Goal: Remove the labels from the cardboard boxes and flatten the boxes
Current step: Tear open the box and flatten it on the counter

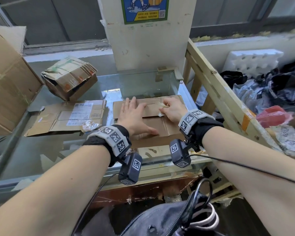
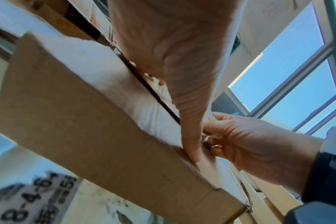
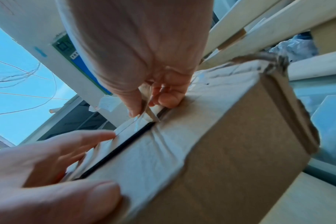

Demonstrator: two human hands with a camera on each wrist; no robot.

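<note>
Both forearms are bare, and each wrist wears a black knitted cuff [image 1: 99, 142] under a grey band [image 1: 111, 136] printed with square black-and-white coded markers. A small dark camera block [image 1: 130, 169] bearing the same markers hangs below each wrist on a screwed bracket, a thin black cable [image 1: 245, 167] trailing back from it. Dark clothing with a zip [image 1: 160, 217] shows below.

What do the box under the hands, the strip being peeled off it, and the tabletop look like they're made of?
The box: brown corrugated cardboard, matte, with creased folds and a torn edge. The strip pinched by the right hand: clear glossy plastic tape, probably, since it is see-through and crinkled. The tabletop: glass, judging by reflections and things showing through.
</note>
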